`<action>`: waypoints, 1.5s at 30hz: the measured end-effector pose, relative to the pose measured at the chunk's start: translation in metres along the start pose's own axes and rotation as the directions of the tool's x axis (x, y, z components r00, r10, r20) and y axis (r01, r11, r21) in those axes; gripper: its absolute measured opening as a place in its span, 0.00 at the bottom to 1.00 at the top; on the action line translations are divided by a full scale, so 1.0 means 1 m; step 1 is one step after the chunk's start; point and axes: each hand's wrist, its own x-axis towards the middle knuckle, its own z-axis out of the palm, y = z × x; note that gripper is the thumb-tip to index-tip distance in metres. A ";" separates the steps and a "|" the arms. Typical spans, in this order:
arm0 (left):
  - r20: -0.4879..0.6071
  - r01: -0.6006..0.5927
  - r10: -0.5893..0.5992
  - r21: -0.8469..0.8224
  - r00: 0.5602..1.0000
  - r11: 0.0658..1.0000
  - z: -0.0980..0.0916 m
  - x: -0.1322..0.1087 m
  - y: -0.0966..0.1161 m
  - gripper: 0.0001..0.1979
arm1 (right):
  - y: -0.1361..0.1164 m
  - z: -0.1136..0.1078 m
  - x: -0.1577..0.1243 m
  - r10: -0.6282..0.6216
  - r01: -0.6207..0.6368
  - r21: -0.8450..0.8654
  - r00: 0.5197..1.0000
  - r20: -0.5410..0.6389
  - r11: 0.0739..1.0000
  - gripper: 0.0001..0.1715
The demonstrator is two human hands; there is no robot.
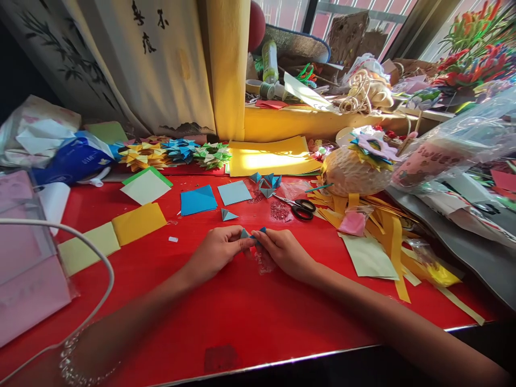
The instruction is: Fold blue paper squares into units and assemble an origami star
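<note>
Both my hands meet at the middle of the red table (226,312). My left hand (220,248) and my right hand (282,250) pinch a small folded blue paper piece (252,234) between their fingertips. Just beyond it lies a single folded pale blue triangle (228,215). Farther back sit a blue paper square (197,200), a lighter blue square (234,192) and a small heap of folded blue pieces (266,183).
Black-handled scissors (300,207) lie right of the blue papers. Yellow and green squares (121,228) lie to the left, folded paper stars (173,153) at the back, yellow strips (387,231) and a woven ball (355,172) to the right. A white cable (80,236) crosses the left.
</note>
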 end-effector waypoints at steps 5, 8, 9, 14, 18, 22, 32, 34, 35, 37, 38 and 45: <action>-0.029 -0.016 0.019 0.121 0.999 0.993 -0.001 -0.001 0.001 0.15 | 0.001 0.000 -0.001 0.011 -0.012 0.071 1.000 0.011 0.997 0.26; -0.045 -0.066 0.072 0.133 0.996 0.989 -0.001 -0.002 0.003 0.15 | 0.002 -0.001 -0.002 0.031 -0.044 0.209 0.998 0.063 0.977 0.28; -0.048 -0.072 0.077 0.106 0.996 0.992 -0.002 -0.002 0.003 0.15 | 0.002 -0.001 -0.002 0.040 -0.059 0.255 0.996 0.078 0.965 0.28; -0.043 0.050 -0.059 -0.173 0.997 0.984 -0.002 0.002 0.002 0.13 | 0.005 -0.001 0.001 0.097 -0.086 0.323 0.995 -0.018 0.943 0.26; -0.088 0.099 -0.117 -0.189 0.989 0.977 -0.001 0.001 0.002 0.15 | 0.007 0.000 0.001 0.087 -0.074 0.278 0.996 -0.035 0.958 0.24; -0.129 0.092 -0.112 -0.153 0.985 0.984 0.001 -0.002 0.000 0.16 | 0.007 0.001 0.000 0.061 -0.051 0.237 0.997 -0.037 0.970 0.23; -0.072 -0.020 0.019 -0.016 0.997 1.000 0.000 -0.001 0.002 0.15 | 0.003 0.000 0.000 0.001 -0.006 0.162 0.999 0.033 0.987 0.26; -0.097 -0.032 0.030 -0.022 0.995 0.999 0.000 0.000 0.002 0.14 | 0.003 -0.002 0.001 -0.003 0.000 0.152 1.000 0.017 0.988 0.26; -0.111 -0.028 0.024 -0.040 0.994 0.999 0.000 0.000 0.002 0.14 | 0.005 -0.005 0.003 0.001 0.001 0.147 1.000 -0.017 0.989 0.26; -0.135 -0.001 -0.010 -0.087 0.991 0.996 -0.001 0.001 0.002 0.14 | 0.010 -0.015 0.008 0.018 -0.001 0.126 0.990 -0.138 0.992 0.23; -0.142 0.019 -0.036 -0.118 0.989 0.993 -0.001 0.002 0.002 0.15 | 0.014 -0.023 0.011 0.019 0.004 0.105 0.974 -0.227 0.995 0.21; -0.182 -0.030 -0.030 -0.321 0.983 0.947 -0.004 0.005 -0.003 0.12 | 0.054 -0.089 0.045 0.006 -0.114 -0.174 0.852 -0.523 0.978 0.14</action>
